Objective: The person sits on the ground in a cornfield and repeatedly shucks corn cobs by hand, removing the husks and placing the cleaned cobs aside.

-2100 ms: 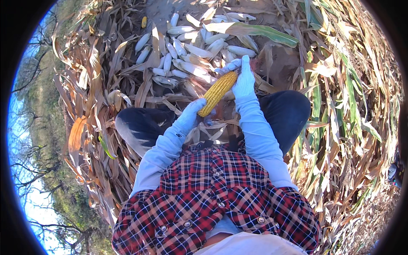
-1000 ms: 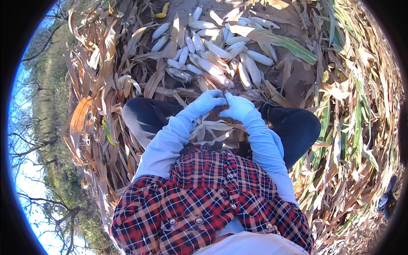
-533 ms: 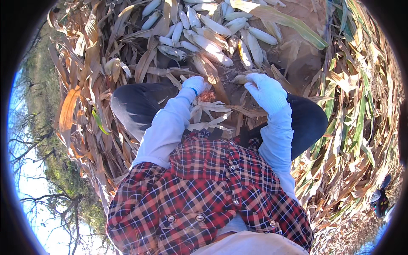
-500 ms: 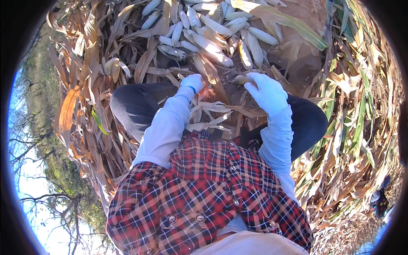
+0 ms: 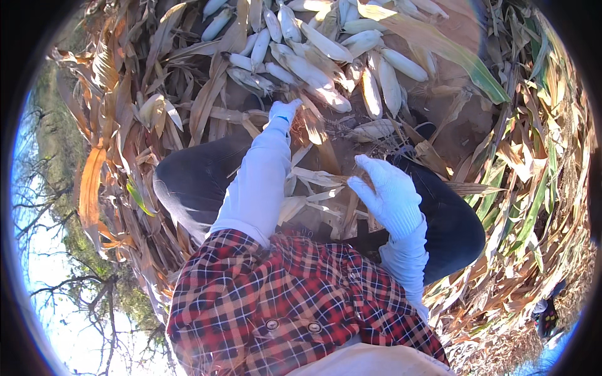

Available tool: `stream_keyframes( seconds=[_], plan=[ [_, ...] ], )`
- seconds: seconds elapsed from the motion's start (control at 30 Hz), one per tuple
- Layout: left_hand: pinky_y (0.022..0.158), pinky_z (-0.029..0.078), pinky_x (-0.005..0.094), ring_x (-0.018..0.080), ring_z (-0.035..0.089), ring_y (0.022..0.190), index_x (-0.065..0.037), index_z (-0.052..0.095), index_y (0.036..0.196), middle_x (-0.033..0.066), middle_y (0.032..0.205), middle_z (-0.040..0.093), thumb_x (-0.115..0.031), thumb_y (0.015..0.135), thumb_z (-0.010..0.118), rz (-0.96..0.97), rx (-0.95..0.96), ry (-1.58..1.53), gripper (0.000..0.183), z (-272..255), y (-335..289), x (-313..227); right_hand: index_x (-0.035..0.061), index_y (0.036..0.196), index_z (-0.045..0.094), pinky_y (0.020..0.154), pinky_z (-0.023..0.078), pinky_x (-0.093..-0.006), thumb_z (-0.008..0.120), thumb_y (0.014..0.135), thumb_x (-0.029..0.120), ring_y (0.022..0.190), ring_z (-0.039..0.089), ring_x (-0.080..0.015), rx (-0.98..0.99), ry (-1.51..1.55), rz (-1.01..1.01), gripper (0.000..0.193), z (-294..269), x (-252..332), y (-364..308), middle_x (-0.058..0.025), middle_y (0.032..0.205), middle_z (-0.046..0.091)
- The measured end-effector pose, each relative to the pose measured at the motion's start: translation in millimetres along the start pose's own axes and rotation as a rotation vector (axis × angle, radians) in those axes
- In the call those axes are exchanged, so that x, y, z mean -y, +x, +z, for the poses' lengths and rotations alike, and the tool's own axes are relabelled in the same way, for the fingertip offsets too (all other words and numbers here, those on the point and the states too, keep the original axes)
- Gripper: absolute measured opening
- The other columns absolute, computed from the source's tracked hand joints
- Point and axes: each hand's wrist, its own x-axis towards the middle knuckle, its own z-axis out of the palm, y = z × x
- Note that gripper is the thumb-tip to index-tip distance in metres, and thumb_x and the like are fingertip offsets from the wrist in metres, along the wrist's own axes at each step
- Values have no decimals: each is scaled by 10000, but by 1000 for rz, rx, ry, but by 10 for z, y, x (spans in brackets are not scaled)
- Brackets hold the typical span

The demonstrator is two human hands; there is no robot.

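Observation:
My left hand [image 5: 285, 111], in a white knit glove, reaches to the near edge of a pile of pale corn ears [image 5: 313, 72]. Its fingers look closed, and I cannot make out what is in them. Reddish-brown corn silk and husk [image 5: 309, 123] show just beside it. My right hand [image 5: 389, 191], gloved too, hovers over my right leg, thumb and fingers apart and nothing between them. Beyond it, a single corn ear [image 5: 374, 130] lies on the ground near my right foot. Loose pale husks [image 5: 320, 177] lie between my legs.
Dry corn stalks and leaves are heaped at my left [image 5: 144, 188] and my right [image 5: 527, 182]. A long yellow-green leaf [image 5: 439, 47] crosses the far right of the pile. My bent legs in dark trousers [image 5: 194, 175] frame the work area. Bare trees [image 5: 94, 294] stand at the far left.
My left hand has moved forward to the pile's edge. My right hand has drawn back toward me and opened, away from the corn ear, which now lies apart from it.

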Motion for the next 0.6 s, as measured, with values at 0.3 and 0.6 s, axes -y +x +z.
stream_keyframes(
  seconds=[0.3, 0.6],
  plan=[
    [800, 587, 404, 294, 731, 914, 79, 669, 1189, 198, 1109, 738, -387, 754, 862, -273, -33, 64, 666, 627, 69, -210, 17, 1287, 608, 827, 533, -455, 758, 897, 239, 938, 665, -349, 59, 91, 21, 473, 77, 113, 265, -156, 1099, 690],
    [795, 609, 386, 240, 725, 916, 4, 625, 1207, 114, 1030, 717, -121, 823, 802, -83, 541, -914, 442, -14, -617, 54, 35, 1288, 618, 829, 545, -444, 744, 909, 270, 951, 684, -341, 46, 74, -6, 463, 130, 217, 226, -156, 1084, 700]
  ],
)
